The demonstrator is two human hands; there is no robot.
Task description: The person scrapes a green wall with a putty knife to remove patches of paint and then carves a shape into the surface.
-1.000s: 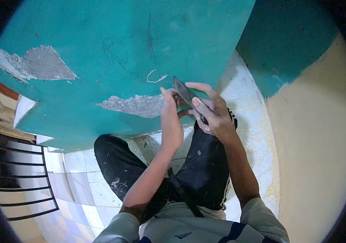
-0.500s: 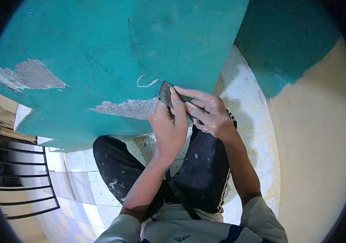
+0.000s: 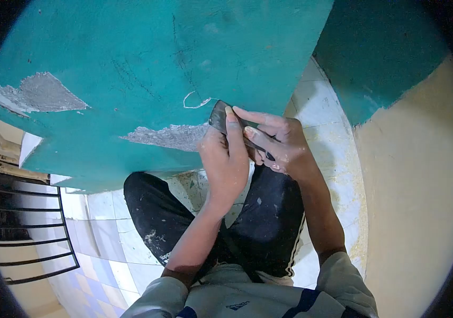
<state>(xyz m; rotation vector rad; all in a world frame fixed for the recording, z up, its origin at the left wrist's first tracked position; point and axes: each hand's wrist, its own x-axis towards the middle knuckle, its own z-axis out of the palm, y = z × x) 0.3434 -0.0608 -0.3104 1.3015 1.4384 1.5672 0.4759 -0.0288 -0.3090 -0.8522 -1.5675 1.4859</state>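
One dark scraper sits at 12 o'clock before the green wall, its broad end pinched by the left hand, the rest in the right hand's grip. Probably light and stiff, it should handle best from the narrow end.

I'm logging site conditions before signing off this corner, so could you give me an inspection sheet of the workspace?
Surface: teal wall, with a bare grey patch at far left, a second grey patch beside the left hand, and a thin white outline near the tool.
Job's things: one dark flat tool, held in both hands.
Clutter: no loose objects seen; yellowish specks along the edge of the tiled floor.
Hands: left hand and right hand both grip the tool; pale residue on the right.
Cables: none clear; a dark strip across the lap may be a strap.
Surroundings: cream wall at right, black bars at left.
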